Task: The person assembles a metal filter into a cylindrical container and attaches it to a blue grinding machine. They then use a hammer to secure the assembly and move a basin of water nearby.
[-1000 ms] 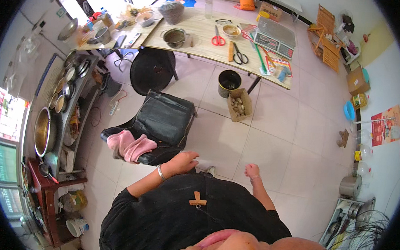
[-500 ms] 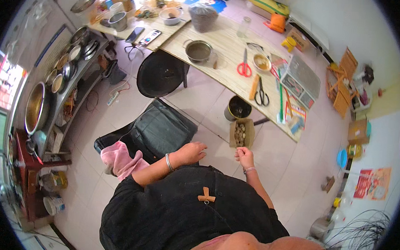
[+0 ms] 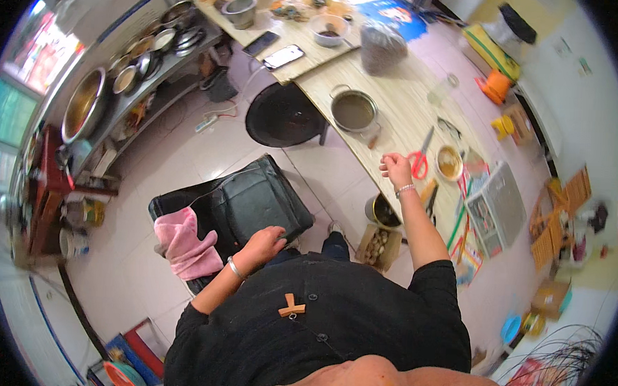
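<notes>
My right hand (image 3: pixel 396 168) is over the near edge of the table, between the two-handled metal pot (image 3: pixel 354 111) and the scissors with red handles (image 3: pixel 419 162). Its fingers are curled in; anything inside them is hidden. A small brown-handled tool (image 3: pixel 374 139) lies just beyond that hand. My left hand (image 3: pixel 264 244) hovers above my lap, fingers loosely stretched with nothing visible in them. It is nearest a black padded chair (image 3: pixel 260 197) with a pink cloth (image 3: pixel 184 246) draped over it. Below my right forearm, an open carton (image 3: pixel 383 247) holds several small roundish pieces.
On the table (image 3: pixel 416 80) are a bowl (image 3: pixel 450 163), a grey scale (image 3: pixel 497 203), a filled plastic bag (image 3: pixel 383 49) and two phones (image 3: pixel 283 57). A dark bucket (image 3: pixel 383 209) and a large black pan (image 3: pixel 285 115) stand lower down. Shelves of metal bowls (image 3: pixel 164 40) line the left.
My right hand has moved from above the carton up and forward to the table edge. My left hand has shifted slightly left. The view has turned, so the table appears farther right.
</notes>
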{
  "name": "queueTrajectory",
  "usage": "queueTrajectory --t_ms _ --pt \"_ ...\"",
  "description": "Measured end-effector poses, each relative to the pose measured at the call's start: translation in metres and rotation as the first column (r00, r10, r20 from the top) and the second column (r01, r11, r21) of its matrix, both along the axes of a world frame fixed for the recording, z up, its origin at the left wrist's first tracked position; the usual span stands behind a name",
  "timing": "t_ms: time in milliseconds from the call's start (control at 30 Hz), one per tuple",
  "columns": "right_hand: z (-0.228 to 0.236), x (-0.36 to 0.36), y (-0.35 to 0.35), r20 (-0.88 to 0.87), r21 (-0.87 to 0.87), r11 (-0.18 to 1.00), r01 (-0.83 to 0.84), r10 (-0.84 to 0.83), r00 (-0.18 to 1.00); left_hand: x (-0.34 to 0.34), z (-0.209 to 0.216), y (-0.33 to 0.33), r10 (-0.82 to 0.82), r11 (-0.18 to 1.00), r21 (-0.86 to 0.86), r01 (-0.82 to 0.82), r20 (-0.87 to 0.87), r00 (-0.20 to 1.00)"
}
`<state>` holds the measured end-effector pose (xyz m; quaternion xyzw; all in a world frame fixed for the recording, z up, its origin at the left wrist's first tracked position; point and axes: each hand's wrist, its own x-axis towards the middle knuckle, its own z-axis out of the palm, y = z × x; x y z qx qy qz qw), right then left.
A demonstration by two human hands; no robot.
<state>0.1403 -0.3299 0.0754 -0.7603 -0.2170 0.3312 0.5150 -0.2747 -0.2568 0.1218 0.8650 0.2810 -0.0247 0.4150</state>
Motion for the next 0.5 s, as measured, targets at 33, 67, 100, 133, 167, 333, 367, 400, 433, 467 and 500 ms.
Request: queueTrajectory --t_ms 33,67,100,133,167,333,367,400,433,467,500 --pt "-0.001 0.019 0.02 0.027 -0.037 0.999 0.007 -0.006 1.0 -0.002 -0.001 -0.003 0.073 0.997 0.022 -0.073 -0.017 0.997" --pt "-0.009 0.044 0.035 0.123 -0.055 0.998 -0.035 0.042 0.992 -0.001 0.0 -0.007 0.134 0.99 0.045 -0.132 -0.032 0.991" --pt "-0.027 0.072 0.049 0.216 -0.078 0.995 -0.065 0.081 0.973 0.002 0.002 -0.013 0.195 0.98 0.056 -0.192 -0.066 0.979" --pt "-0.044 0.092 0.063 0.305 -0.103 0.991 -0.084 0.112 0.946 0.003 0.0 -0.019 0.234 0.971 0.056 -0.231 -0.057 0.971" --pt "-0.05 0.102 0.078 0.542 -0.096 0.99 -0.099 0.136 0.829 0.002 -0.004 -0.028 0.271 0.962 0.051 -0.269 -0.048 0.961" --pt "-0.067 0.116 0.144 0.477 -0.334 0.921 -0.201 0.349 0.806 0.025 -0.006 -0.06 0.385 0.919 -0.04 -0.393 -0.135 0.913" --pt "-0.071 0.122 0.151 0.455 -0.373 0.902 -0.217 0.382 0.804 0.034 -0.003 -0.063 0.401 0.911 -0.051 -0.41 -0.132 0.907" --pt "-0.075 0.127 0.157 0.411 -0.369 0.906 -0.207 0.359 0.838 0.042 0.001 -0.065 0.413 0.904 -0.062 -0.423 -0.129 0.901" --pt "-0.085 0.135 0.16 0.363 -0.365 0.911 -0.191 0.328 0.872 0.049 0.004 -0.065 0.419 0.9 -0.072 -0.43 -0.13 0.899" --pt "-0.085 0.132 0.162 0.31 -0.362 0.914 -0.182 0.302 0.901 0.05 0.002 -0.066 0.447 0.879 -0.106 -0.465 -0.155 0.881" --pt "-0.084 0.131 0.165 0.233 -0.364 0.913 -0.186 0.283 0.93 0.049 -0.001 -0.066 0.47 0.858 -0.137 -0.495 -0.183 0.864"
